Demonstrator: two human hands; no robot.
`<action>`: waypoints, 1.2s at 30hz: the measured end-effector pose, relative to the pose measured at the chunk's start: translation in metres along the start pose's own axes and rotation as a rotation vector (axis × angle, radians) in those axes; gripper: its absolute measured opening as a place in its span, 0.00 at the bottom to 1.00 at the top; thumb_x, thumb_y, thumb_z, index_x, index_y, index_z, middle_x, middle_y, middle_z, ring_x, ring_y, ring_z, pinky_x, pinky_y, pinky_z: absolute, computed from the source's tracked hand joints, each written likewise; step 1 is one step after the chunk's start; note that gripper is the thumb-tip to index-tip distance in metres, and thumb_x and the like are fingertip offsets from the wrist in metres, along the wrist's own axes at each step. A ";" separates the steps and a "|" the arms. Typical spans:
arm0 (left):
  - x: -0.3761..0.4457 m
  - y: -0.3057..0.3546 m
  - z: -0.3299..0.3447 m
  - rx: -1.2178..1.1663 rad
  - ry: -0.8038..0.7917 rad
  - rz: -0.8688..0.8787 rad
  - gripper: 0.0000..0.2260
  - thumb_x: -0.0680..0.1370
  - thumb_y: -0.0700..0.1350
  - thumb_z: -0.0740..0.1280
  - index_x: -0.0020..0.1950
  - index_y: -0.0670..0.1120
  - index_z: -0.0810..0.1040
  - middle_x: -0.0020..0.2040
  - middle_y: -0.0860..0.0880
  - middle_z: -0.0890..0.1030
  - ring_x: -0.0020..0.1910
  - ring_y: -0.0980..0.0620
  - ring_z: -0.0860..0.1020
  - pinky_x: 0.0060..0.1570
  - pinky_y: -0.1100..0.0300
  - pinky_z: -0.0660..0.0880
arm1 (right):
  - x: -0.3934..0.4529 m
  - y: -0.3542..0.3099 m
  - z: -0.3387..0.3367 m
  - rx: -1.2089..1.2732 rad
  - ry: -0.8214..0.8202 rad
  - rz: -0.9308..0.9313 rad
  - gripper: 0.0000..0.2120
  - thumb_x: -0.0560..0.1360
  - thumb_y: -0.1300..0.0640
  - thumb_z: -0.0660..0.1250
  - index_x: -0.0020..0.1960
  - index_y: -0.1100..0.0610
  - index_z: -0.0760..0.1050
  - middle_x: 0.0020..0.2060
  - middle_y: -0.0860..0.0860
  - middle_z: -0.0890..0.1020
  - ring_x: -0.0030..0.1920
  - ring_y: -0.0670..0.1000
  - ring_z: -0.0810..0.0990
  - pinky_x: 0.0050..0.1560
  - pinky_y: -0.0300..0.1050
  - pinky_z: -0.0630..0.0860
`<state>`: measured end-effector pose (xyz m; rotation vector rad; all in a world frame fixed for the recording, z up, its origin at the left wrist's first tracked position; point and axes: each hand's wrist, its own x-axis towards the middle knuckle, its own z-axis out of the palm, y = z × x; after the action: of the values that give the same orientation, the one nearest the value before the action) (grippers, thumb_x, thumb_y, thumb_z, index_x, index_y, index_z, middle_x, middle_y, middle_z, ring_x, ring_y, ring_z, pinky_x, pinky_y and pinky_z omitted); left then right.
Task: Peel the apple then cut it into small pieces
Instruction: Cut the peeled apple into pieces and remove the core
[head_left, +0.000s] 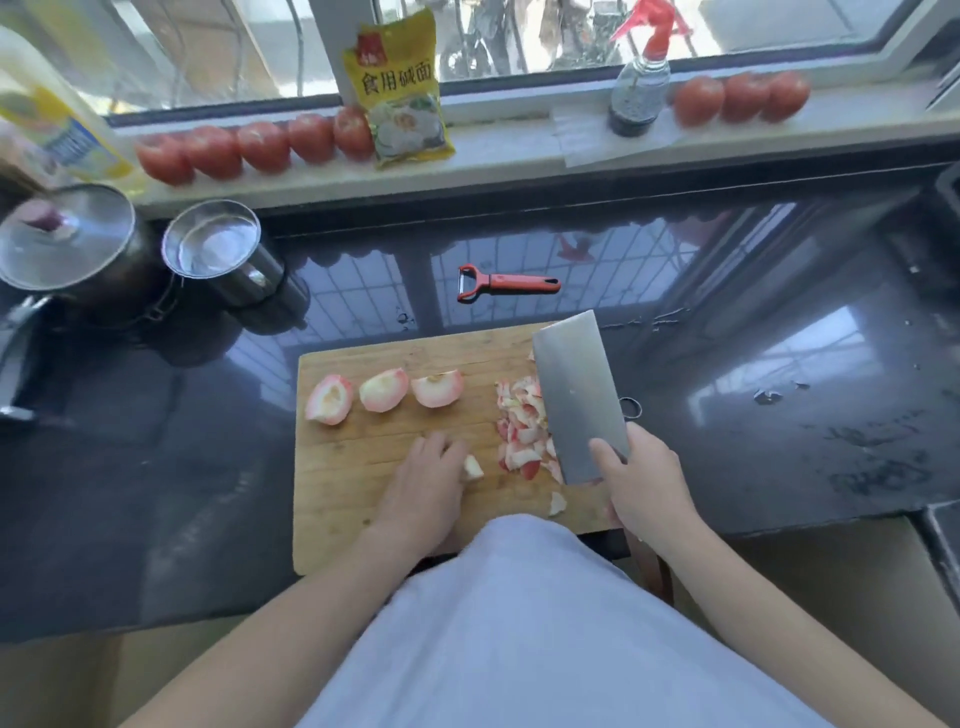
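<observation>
Apple piece (472, 467) under left fingers (441, 447), curled

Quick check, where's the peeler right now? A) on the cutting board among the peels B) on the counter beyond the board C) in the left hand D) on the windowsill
B: the red peeler lies on the dark counter past the far edge of the cutting board, touched by neither hand.

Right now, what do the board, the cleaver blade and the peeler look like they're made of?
Cutting board: looks like bamboo or wood, matte, with visible strip lines and grain.
Cleaver blade: bare metal, probably steel, with a dull brushed grey sheen.
Peeler: handle looks like red plastic with a dark insert; its small blade glints like metal.
</observation>
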<state>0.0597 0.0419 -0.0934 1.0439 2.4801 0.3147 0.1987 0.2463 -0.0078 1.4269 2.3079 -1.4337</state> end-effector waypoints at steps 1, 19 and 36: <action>-0.003 -0.014 -0.007 -0.025 0.047 -0.085 0.10 0.81 0.42 0.66 0.62 0.49 0.76 0.55 0.49 0.72 0.56 0.45 0.72 0.53 0.50 0.74 | 0.000 -0.002 0.002 -0.002 -0.003 0.001 0.08 0.80 0.55 0.61 0.47 0.59 0.73 0.44 0.63 0.81 0.24 0.53 0.70 0.20 0.41 0.71; 0.096 -0.021 -0.091 0.330 -0.220 0.134 0.14 0.85 0.51 0.59 0.70 0.57 0.73 0.62 0.47 0.78 0.59 0.44 0.75 0.57 0.48 0.73 | -0.026 -0.018 0.000 -0.051 0.059 -0.012 0.08 0.80 0.56 0.60 0.42 0.54 0.71 0.38 0.61 0.80 0.20 0.51 0.73 0.20 0.40 0.70; -0.035 0.008 0.012 -0.759 0.096 -0.354 0.08 0.76 0.43 0.74 0.52 0.54 0.82 0.53 0.53 0.79 0.52 0.57 0.78 0.52 0.65 0.74 | -0.031 0.011 0.056 -0.125 -0.214 -0.002 0.12 0.81 0.51 0.58 0.51 0.60 0.70 0.32 0.60 0.78 0.22 0.54 0.78 0.34 0.57 0.79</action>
<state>0.0925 0.0224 -0.0901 0.2789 2.2397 1.0914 0.2026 0.1862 -0.0316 1.1764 2.2233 -1.3431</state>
